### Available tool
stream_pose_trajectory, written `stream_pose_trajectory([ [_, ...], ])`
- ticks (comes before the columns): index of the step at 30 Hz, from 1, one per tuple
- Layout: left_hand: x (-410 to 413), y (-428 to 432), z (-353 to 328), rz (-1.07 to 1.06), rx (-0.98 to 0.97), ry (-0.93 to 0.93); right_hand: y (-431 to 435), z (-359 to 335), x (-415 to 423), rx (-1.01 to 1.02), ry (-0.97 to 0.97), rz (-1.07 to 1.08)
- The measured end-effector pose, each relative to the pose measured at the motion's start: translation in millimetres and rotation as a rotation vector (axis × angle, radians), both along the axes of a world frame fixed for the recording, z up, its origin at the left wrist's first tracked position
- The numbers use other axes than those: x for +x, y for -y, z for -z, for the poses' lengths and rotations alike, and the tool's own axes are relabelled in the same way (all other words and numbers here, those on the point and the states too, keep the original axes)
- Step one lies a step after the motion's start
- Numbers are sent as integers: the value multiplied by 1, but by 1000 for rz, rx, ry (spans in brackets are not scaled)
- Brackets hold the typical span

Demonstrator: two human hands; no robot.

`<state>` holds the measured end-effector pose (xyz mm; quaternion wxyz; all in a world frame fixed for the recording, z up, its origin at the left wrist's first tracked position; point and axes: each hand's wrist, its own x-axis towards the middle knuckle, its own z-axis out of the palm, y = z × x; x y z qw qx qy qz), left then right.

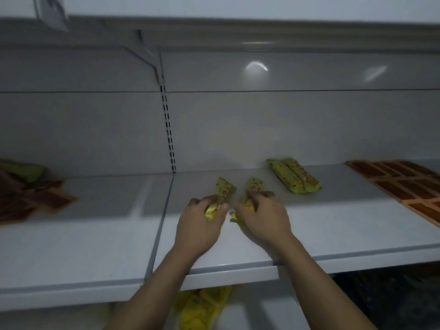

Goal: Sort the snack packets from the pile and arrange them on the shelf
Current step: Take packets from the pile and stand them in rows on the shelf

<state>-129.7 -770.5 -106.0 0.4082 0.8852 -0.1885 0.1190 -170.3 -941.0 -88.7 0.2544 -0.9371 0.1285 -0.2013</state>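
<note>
I see two yellow-green snack packets held low over the white shelf (338,225), side by side with a small gap between them, both pointing away towards the back panel (262,125). The left packet (225,189) is gripped by the left hand (202,222), its fingers curled round the near half of the wrapper. The right packet (254,185) is held by the right hand (263,216), fingers bent over the top of it, with a yellow corner of the wrapper poking out below the thumb. I cannot tell whether either packet touches the shelf surface. Behind and to the right of my hands, near the back panel, a pair of matching packets (295,178) lies flat, the two touching along their long sides and angled the same way. Further right, brown packets (404,184) lie flat in tidy rows that run off the edge of view. Well apart on the left, on the neighbouring shelf section, sits a loose pile (31,191) of brown packets with a green one on top, blurred. A slotted upright (167,129) splits the back panel between the two sections. Below the shelf's front edge, between my forearms, more yellow packets (202,308) show on a lower level, too blurred to count.
</note>
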Motion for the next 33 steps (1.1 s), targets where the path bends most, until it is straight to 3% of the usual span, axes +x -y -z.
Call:
stream_pose_trajectory([
  [8,6,3,-12,189,54,-123,6,-6,5,58,-1,17],
  [12,23,30,-19,229,155,-121,14,-7,10,-169,17,74],
  [18,49,66,-17,246,138,-208,34,8,30,-341,135,56],
  [21,59,81,-19,274,64,-242,51,10,43,-326,166,-5],
  [24,72,93,-17,293,57,-216,76,1,53,-276,235,78],
  [28,87,112,-9,290,116,-184,106,-21,59,-187,96,401],
  [33,86,127,2,257,211,-57,125,0,64,-53,-156,358],
])
